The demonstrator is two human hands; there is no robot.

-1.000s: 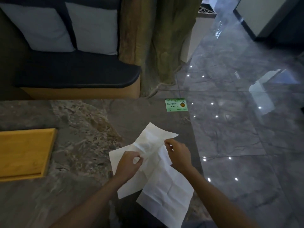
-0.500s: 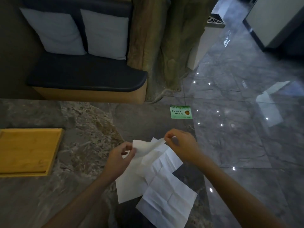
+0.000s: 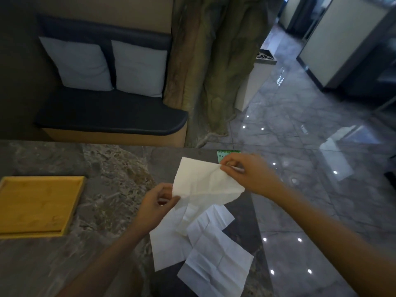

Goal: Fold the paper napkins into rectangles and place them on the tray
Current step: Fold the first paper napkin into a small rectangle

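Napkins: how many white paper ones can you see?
3: one napkin held up by both hands, two flat on the table, the left napkin and the right napkin. More may hide underneath.

Single head-worn wide-angle view only. Looks forward and down from above the marble table (image 3: 64, 264), close over both forearms. Faces across the table's far edge toward a cushioned bench (image 3: 111, 118) and glossy tiled floor (image 3: 300, 189) at right. Straight lines bowed near frame edges.

Restaurant (booth bench (image 3: 111, 123), marble table (image 3: 102, 168))
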